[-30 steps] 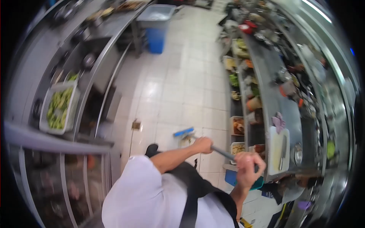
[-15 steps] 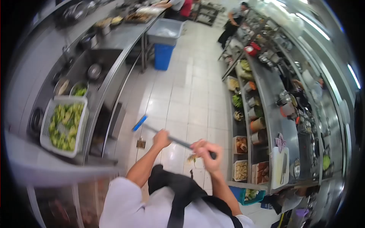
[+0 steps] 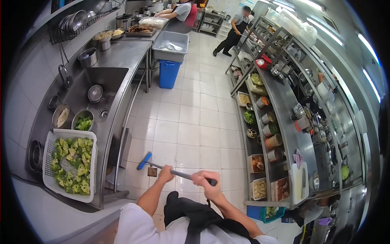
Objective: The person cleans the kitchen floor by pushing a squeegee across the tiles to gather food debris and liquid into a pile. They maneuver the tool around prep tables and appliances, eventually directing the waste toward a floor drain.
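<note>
A floor squeegee [image 3: 182, 175] with a grey handle and a blue head slants across the floor in front of me. My left hand [image 3: 165, 174] is wrapped round the lower part of its handle. Higher up, close to the black end, my right hand [image 3: 208, 181] grips the same handle. The blue head [image 3: 144, 160] is at the white tiles, just beyond and left of a small square floor drain [image 3: 152, 171].
Left stands a steel sink counter [image 3: 118, 87] with a white basket [image 3: 94, 175] of broccoli. A grey tub [image 3: 170, 52] sits over a blue bin [image 3: 170, 75]. Shelves of food containers line the right, beside a cutting board [image 3: 297, 190]. Two people are farther back.
The squeegee's head has come closer to the drain, and both hands have shifted with the handle. Scraps seen earlier by my right hand no longer show. The view has steadied.
</note>
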The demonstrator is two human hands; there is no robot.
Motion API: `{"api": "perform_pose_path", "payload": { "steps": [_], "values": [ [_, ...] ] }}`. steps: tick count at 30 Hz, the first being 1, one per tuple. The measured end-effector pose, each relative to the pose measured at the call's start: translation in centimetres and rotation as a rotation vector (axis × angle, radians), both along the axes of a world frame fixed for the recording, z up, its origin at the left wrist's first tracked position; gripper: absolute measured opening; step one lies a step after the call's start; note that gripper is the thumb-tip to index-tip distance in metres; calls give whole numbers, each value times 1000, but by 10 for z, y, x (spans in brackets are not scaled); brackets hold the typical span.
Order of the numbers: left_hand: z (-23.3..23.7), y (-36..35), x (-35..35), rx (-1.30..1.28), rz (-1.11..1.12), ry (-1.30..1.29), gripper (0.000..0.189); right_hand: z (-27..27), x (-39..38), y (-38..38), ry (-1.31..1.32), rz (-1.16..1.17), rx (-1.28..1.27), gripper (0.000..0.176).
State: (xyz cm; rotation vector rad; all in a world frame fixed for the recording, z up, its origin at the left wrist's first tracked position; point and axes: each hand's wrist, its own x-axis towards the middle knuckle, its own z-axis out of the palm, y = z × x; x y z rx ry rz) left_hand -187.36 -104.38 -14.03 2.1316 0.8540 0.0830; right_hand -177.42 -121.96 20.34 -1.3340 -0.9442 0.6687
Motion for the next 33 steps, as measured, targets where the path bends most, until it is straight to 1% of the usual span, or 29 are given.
{"api": "perform_pose_path", "payload": {
  "steps": [1,3,4,5,6,8,10,11,14,15,18,20,22,24,25,28,29,32,33],
  "values": [
    [11,-15,6,-50,-4,-30,19,15,-2,-7,-37,0,-53,25],
    [12,-41,22,-94,-77,-81,18,43,-3,-21,-114,-3,-153,24],
    [25,-53,28,-119,-134,-117,18,52,-3,-26,-140,-3,-174,24],
    [15,-63,38,-91,-200,-157,20,59,-4,-30,-168,-4,-196,25],
    [27,-71,46,-116,-213,-119,21,64,-4,-33,-196,-4,-220,25],
    [75,-85,52,-164,-238,-43,24,68,-5,-34,-166,-57,-168,29],
    [93,-92,54,-136,-223,-35,25,72,-3,-37,-130,-111,-160,31],
    [100,-93,55,-123,-208,-36,26,82,-5,-39,-162,-103,-146,34],
    [112,-95,31,-21,-109,-105,25,98,-13,-47,-106,9,32,35],
    [125,-93,18,5,-33,-79,24,96,-15,-47,-70,42,72,34],
    [120,-75,-23,50,181,-37,21,75,-19,-38,41,135,203,32],
    [104,-58,-53,70,268,18,21,50,-22,-29,98,180,155,32],
    [71,-47,-78,71,426,68,22,20,-27,-19,143,216,86,31],
    [47,-44,-101,80,472,94,20,-22,-34,-11,143,276,95,31],
    [42,-45,-105,84,496,106,19,-31,-37,-11,142,307,99,31],
    [25,-55,-104,75,356,101,19,-28,-35,-25,155,320,72,31],
    [19,-60,-96,101,330,41,19,-22,-33,-30,141,268,89,31],
    [29,-82,-61,31,219,-33,20,14,-25,-45,30,229,-11,31],
    [36,-86,-46,33,162,-46,19,20,-21,-49,-5,198,9,32]
  ]
}}
